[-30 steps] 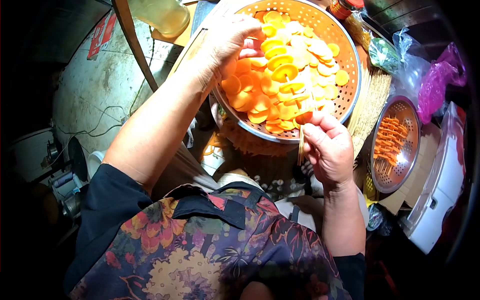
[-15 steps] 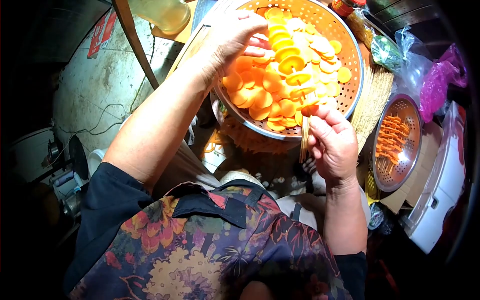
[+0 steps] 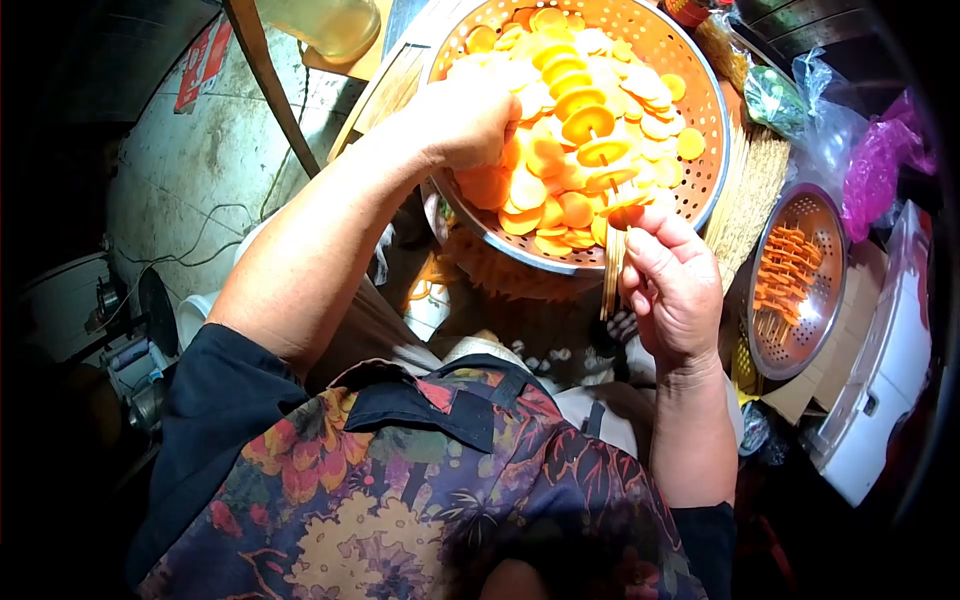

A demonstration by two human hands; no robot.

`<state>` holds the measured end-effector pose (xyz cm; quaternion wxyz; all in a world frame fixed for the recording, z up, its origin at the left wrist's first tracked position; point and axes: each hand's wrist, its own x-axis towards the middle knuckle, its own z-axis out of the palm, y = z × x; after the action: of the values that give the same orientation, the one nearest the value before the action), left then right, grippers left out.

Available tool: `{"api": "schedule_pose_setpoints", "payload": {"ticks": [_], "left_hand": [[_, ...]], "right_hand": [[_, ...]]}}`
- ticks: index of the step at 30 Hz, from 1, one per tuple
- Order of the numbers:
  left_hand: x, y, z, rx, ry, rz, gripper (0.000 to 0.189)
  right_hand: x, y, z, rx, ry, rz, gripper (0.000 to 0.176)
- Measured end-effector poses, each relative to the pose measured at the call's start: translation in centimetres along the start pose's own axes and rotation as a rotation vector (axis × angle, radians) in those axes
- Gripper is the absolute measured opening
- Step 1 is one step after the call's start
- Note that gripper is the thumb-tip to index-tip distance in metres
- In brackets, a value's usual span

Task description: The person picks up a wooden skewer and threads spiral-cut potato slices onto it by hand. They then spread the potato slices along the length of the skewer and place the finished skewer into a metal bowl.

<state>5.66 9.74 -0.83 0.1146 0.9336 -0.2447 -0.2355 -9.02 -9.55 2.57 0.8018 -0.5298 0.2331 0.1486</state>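
A large colander (image 3: 712, 150) is heaped with thin round carrot slices (image 3: 545, 160). My left hand (image 3: 470, 115) reaches down onto the slices at the colander's left side. Its fingers are mostly hidden and washed out by glare, so any hold on a slice does not show. In my right hand (image 3: 675, 280), at the colander's near right rim, thumb and fingers are closed on a small bundle of wooden skewers (image 3: 612, 270). Carrot rounds are threaded in a spaced row (image 3: 587, 124) up one skewer, which slants away over the heap.
A smaller oval colander (image 3: 838, 255) at the right holds threaded carrot skewers (image 3: 787, 270). Many bare sticks (image 3: 752, 190) lie beside the large colander. Plastic bags (image 3: 880, 165), a white plastic tub (image 3: 870, 380) and cardboard (image 3: 850, 320) stand right. A wooden bar (image 3: 270, 85) slants at the left.
My left hand has dropped from beside the threaded row to the loose slices, moving left and down. My right hand keeps its grip on the skewers, nearly still.
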Motion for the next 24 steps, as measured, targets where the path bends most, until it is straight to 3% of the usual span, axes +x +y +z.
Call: {"api": "schedule_pose_setpoints", "payload": {"ticks": [3, 4, 7, 8, 15, 24], "left_hand": [[-0.1, 0.3, -2.6, -0.207, -0.080, 0.004, 0.011], [0.7, -0.9, -1.8, -0.621, -0.042, -0.128, 0.011], [1.8, -2.2, -1.8, -1.208, 0.149, -0.220, 0.007], [1.8, -2.2, -1.8, -1.356, 0.196, -0.227, 0.015], [1.5, -2.0, -2.0, -1.568, 0.314, -0.185, 0.023], [1.5, -2.0, -1.8, -1.477, 0.350, -0.152, 0.021]], "right_hand": [[-0.1, -0.2, -0.2, 0.000, -0.031, 0.014, 0.019], [-0.2, -0.1, -0.1, -0.013, -0.025, 0.016, 0.019], [-0.2, -0.1, -0.2, -0.036, -0.038, 0.022, 0.019], [-0.2, -0.1, -0.1, -0.048, -0.045, 0.027, 0.019], [-0.3, -0.2, 0.1, -0.079, -0.050, 0.041, 0.020], [-0.1, 0.1, -0.1, -0.077, -0.076, 0.039, 0.020]]}}
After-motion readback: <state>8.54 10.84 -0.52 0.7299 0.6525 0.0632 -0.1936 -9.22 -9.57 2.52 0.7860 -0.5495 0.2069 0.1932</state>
